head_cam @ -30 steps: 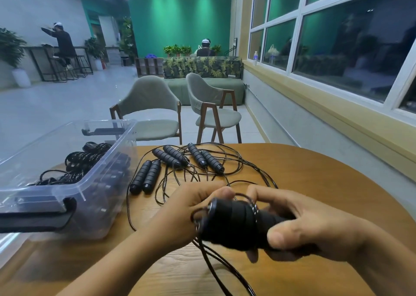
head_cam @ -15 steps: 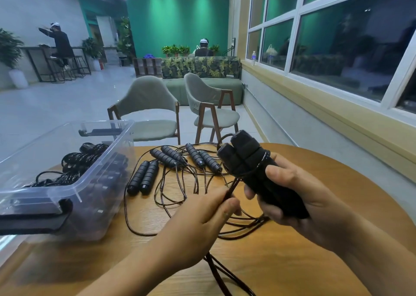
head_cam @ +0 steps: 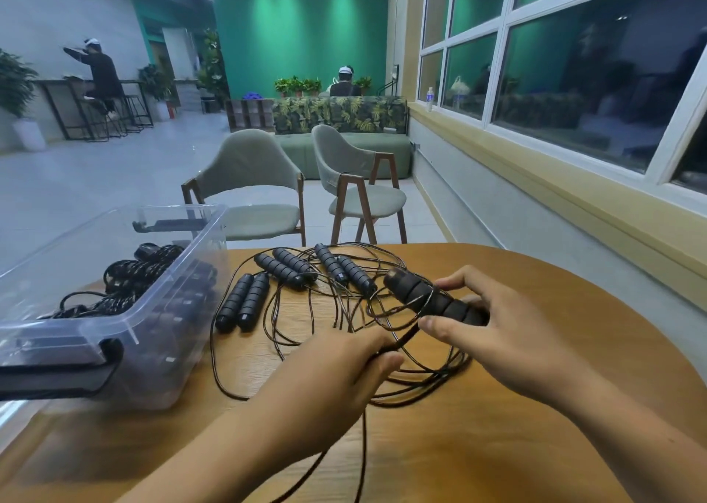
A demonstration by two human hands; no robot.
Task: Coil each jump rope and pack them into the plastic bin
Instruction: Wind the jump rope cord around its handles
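- The plastic bin [head_cam: 160, 303] sits on the table [head_cam: 535, 445] at the left of the frame, with coiled ropes [head_cam: 130, 280] inside it.
- Right of the bin, at mid-frame, three handle pairs [head_cam: 287, 267] lie on the table among loose cords [head_cam: 279, 334].
- At centre right the right hand [head_cam: 509, 334] holds a fourth handle pair [head_cam: 432, 299]; the left hand [head_cam: 336, 368], below and to its left, grips the trailing cord [head_cam: 401, 340].
- Two chairs [head_cam: 245, 166] stand behind the table, at upper centre.

Both bare forearms reaching in over the table [head_cam: 535, 449], left hand [head_cam: 344, 365] knuckles-up above the table, gripping bunched cord [head_cam: 402, 340], right hand [head_cam: 501, 334] farther across the table, thumb and fingers curled round paired handles [head_cam: 440, 301]
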